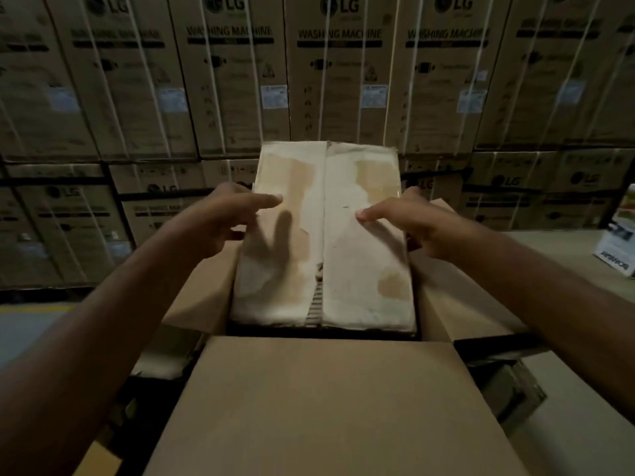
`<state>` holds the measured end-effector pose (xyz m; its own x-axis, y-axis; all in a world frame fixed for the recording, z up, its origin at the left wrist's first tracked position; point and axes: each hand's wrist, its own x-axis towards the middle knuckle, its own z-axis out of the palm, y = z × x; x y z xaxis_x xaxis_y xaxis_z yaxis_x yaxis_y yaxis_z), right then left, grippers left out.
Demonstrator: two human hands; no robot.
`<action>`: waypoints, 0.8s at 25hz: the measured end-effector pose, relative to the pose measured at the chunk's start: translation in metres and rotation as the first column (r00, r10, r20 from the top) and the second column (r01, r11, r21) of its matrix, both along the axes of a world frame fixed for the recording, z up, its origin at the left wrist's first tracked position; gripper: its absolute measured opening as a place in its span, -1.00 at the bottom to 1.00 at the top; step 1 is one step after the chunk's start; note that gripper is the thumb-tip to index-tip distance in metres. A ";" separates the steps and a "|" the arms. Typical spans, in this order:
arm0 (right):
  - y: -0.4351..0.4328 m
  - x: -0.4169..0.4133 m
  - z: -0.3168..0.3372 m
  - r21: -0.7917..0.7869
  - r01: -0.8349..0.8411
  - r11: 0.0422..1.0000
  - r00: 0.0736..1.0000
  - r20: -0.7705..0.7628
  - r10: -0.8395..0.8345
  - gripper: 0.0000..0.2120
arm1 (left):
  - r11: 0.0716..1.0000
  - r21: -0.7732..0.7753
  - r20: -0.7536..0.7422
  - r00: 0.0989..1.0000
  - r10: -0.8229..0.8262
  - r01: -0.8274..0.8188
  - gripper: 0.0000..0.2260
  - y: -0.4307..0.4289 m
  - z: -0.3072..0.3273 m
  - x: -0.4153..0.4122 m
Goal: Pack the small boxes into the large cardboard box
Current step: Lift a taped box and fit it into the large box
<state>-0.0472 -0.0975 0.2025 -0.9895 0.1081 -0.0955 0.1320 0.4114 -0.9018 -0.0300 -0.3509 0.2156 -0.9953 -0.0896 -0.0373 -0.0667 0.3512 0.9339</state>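
Both hands are on it. The left hand (237,214) clamps the left long edge of the small box (323,249), one digit lying flat across the top and the rest curled down the side. The right hand (402,218) mirrors it on the right edge, thumb pressed on top and fingers wrapped out of sight beneath. Neither hand is nearer; they sit level with each other, about midway along the box.

Here's the relation that matters. The small box is pale and scuffed, with a centre seam. It lies dead ahead between the hands, its long axis running straight from near to far. It looks tilted, with the near end dipping into the opening and the far end riding high above the rim.

The large cardboard box (326,407) gapes below, directly under the load. Its near flap (326,389) folds out toward the camera, and its side flaps (199,304) splay left and right just under the wrists. The dark gap at the small box's near edge suggests there's room. My call is that the far end has to drop so the box goes in flat, lengthwise in line with the opening. Watch those side flaps, as knuckles could catch on the way down.

Beyond, stacked washing-machine cartons (336,80) wall off the far side, and a printed carton (615,249) sits well off to the right.
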 end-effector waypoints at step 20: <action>-0.018 -0.025 -0.015 0.670 -0.242 0.702 0.969 0.207 0.136 -0.40 | 0.407 -0.879 0.180 0.963 -0.202 0.250 -0.73 0.008 -0.025 -0.043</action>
<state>-0.0719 -0.1152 0.1877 -0.9796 0.0081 -0.2008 0.0775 0.9372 -0.3402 -0.0729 -0.3426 0.1902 -0.9844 0.1314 -0.1169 0.1210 0.9884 0.0920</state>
